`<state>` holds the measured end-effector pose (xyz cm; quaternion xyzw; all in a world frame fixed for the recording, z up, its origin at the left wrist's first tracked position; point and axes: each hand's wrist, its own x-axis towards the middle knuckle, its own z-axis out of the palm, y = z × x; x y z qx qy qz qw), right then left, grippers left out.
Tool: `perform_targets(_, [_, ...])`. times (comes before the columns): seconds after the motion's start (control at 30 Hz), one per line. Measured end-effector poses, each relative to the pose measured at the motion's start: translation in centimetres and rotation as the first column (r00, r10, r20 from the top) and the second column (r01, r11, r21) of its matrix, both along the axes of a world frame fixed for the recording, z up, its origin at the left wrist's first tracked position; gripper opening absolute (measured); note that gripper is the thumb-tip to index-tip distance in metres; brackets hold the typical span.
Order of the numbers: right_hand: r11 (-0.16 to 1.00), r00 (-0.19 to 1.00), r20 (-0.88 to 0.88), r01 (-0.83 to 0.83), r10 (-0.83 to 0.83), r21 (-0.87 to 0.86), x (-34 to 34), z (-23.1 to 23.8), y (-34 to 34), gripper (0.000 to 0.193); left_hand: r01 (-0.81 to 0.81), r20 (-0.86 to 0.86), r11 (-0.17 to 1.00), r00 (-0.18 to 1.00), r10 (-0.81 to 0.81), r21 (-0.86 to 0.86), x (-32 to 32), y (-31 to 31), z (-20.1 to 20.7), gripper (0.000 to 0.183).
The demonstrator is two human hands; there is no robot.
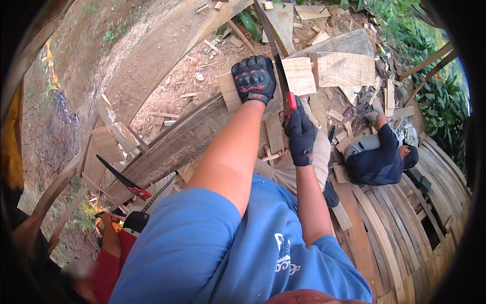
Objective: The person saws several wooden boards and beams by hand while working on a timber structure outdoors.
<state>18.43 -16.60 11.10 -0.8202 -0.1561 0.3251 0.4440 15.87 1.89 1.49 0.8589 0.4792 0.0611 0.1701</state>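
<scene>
My left hand [254, 80], in a black glove with red trim, presses down on a short wooden board [298, 76]. Its fingers curl toward the board's far side, and their tips are hidden. Gloved in black too, my right hand [301, 134] grips the red handle of a handsaw [281, 71]. The long dark blade points away from me and lies across the board, just right of my left hand. Under the board runs a long weathered plank [192, 129].
A second red-handled saw [137, 191] lies at left near the plank. One person in dark clothes [377, 157] sits at right beside stacked boards [405, 228]; another in red [114, 248] is at lower left. Offcuts and sawdust cover the ground ahead, near a wide slab [152, 55].
</scene>
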Motion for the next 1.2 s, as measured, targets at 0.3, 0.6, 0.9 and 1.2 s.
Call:
perform_targets(0.3, [0.997,0.998,-0.032,0.057,-0.058,-0.051,-0.8,-1.6,-0.9,0.045,0.009,-0.013,1.000,1.000,-0.009,0.019,0.1,0.0,-0.1,0.023])
perform_targets(0.6, [0.997,1.000,0.002,0.023,-0.023,-0.076,-1.1,-1.7,-1.1,0.045,0.016,-0.019,1.000,1.000,-0.016,0.026,0.1,0.0,0.1,0.024])
perform_targets(0.9, [0.997,1.000,0.024,0.001,0.001,-0.075,-1.4,-1.7,-0.8,0.044,0.038,-0.063,0.998,0.997,-0.035,0.044,0.2,-0.1,0.2,0.022])
perform_targets(1.2, [0.986,0.998,0.010,-0.059,0.061,-0.158,-1.3,-1.0,-1.0,0.044,0.002,-0.045,0.999,0.999,0.000,0.034,0.2,-0.1,0.2,0.025])
